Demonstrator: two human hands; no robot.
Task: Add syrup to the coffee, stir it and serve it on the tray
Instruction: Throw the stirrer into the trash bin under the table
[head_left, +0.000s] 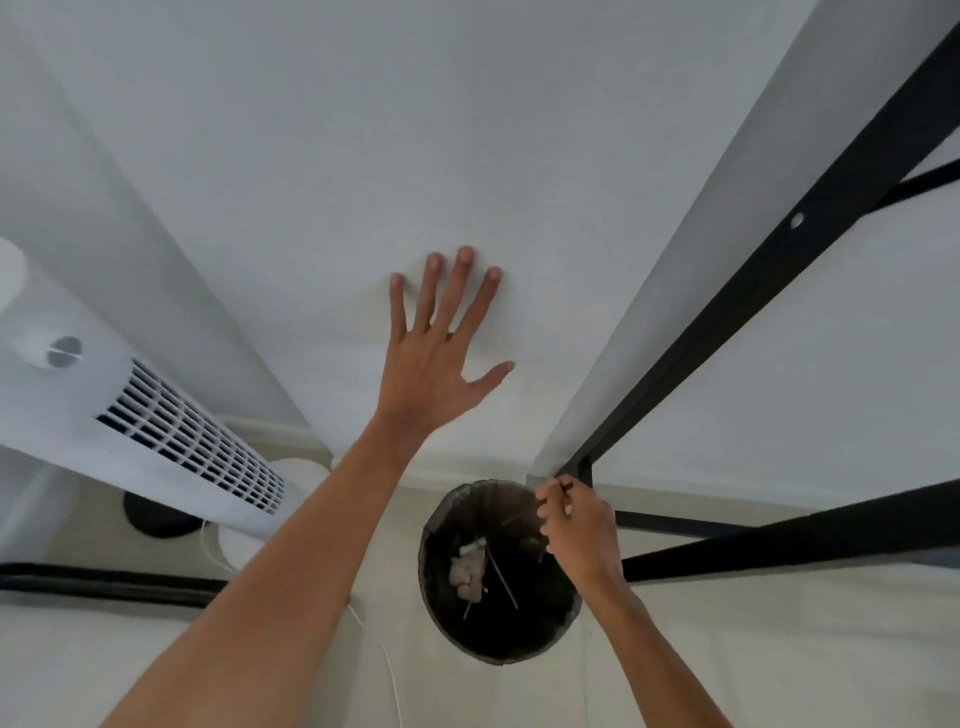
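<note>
My left hand (441, 358) is pressed flat against the white wall, fingers spread, holding nothing. My right hand (576, 525) hovers over the right rim of a black waste bin (441, 613) on the floor, fingers pinched on a thin dark stir stick (565, 487) whose tip shows above the knuckles. Inside the bin lie crumpled paper and a couple of thin sticks. Coffee, syrup and tray are out of view.
A white tower fan (171, 421) stands at the left on a round base. A black metal table frame (769, 291) with a white top runs along the right, beside the bin. White cables (389, 670) trail over the pale floor.
</note>
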